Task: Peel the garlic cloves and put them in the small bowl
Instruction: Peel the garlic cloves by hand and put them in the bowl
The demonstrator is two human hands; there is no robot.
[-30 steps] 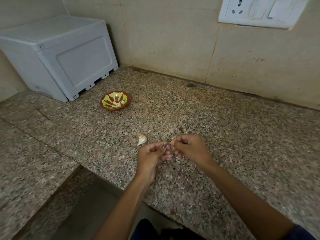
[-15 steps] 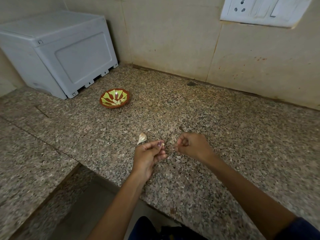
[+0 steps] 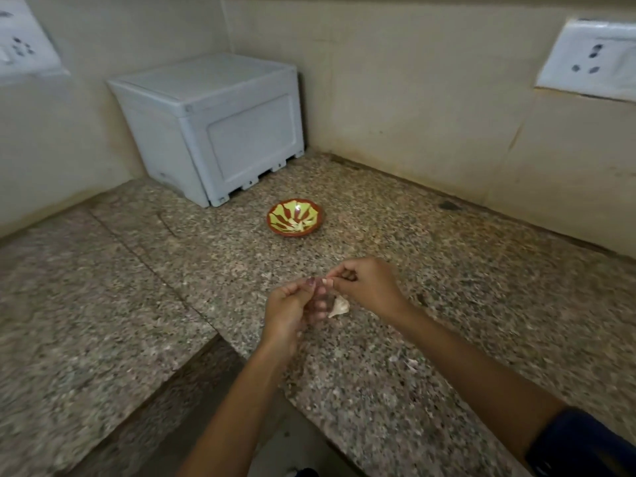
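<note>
Since half a second ago my hands have come back together and lifted off the tabletop (image 3: 430, 270), and my head has turned so the small bowl (image 3: 295, 217) now sits straight ahead of them. My left hand (image 3: 292, 313) curls its fingers round the garlic clove (image 3: 321, 283), of which only a pale tip shows between the fingertips, just on the near side of the bowl. My right hand (image 3: 366, 285) pinches at that tip with thumb and forefinger, presumably catching skin; blur hides how much skin remains. A second clove (image 3: 339, 306), unpeeled by its look, lies on the tabletop below my hands, nearer to me than the bowl. The bowl appears to hold no garlic. I judge peeling of the first clove is under way and nothing is delivered yet.
</note>
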